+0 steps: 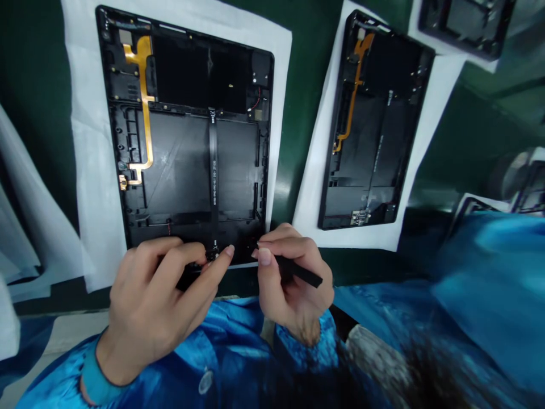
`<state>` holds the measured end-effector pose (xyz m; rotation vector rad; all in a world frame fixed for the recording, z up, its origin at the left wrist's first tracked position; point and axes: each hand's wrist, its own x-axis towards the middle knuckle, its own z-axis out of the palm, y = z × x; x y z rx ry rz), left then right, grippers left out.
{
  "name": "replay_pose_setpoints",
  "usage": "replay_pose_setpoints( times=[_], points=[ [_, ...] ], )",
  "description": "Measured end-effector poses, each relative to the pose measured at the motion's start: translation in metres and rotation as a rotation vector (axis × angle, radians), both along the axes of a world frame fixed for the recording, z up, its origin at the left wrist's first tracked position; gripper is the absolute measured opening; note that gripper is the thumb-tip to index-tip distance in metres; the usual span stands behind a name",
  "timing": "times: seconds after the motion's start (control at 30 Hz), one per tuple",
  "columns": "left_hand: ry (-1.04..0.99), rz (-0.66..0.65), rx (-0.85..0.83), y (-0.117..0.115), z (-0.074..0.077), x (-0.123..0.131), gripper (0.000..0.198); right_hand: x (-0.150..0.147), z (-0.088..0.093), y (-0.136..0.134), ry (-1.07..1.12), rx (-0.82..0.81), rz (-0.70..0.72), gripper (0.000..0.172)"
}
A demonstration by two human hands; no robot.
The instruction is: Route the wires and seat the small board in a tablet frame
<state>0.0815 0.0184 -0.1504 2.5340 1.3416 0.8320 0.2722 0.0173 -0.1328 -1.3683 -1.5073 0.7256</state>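
Observation:
A black tablet rear housing (187, 136) lies on a white sheet (96, 170), with a gold flex cable (145, 102) along its left side. A narrow black flex cable (213, 170) runs down its middle to a small connector end (212, 254) at the lower edge. My left hand (157, 295) is at that end, with thumb and fingers around it; any grip is hidden. My right hand (293, 278) pinches a black plastic spudger (300, 271), which sticks out to the right, its tip hidden behind my fingers. That hand sits just right of the connector.
A second black tablet housing (374, 125) with a gold flex cable lies on white paper to the right, on a green mat (306, 113). Another dark housing (464, 23) sits top right. A blurred blue sleeve (489, 289) and dark hair (426, 380) fill the lower right.

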Motion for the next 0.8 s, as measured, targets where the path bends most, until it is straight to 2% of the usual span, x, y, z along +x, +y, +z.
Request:
replay_pose_setpoints(
  times=[0.2,0.4,0.57,0.67,0.8],
  points=[
    [-0.006,0.012,0.017,0.001,0.001,-0.001,0.047,0.0,0.0,0.001,-0.013,-0.028,-0.01,0.012],
    [0.002,-0.005,0.035,0.003,0.001,-0.002,0.046,0.003,-0.001,0.002,0.099,-0.024,-0.043,0.01],
    [-0.091,-0.052,0.02,-0.001,0.004,-0.006,0.04,0.003,-0.001,0.0,0.086,-0.012,-0.055,0.008],
    [-0.149,-0.035,0.014,-0.007,0.009,-0.012,0.036,0.003,-0.003,0.0,0.09,-0.001,-0.08,0.007],
    [-0.15,0.028,-0.082,-0.015,0.013,-0.027,0.052,0.005,-0.005,0.0,0.058,0.039,-0.091,0.006]
  ],
)
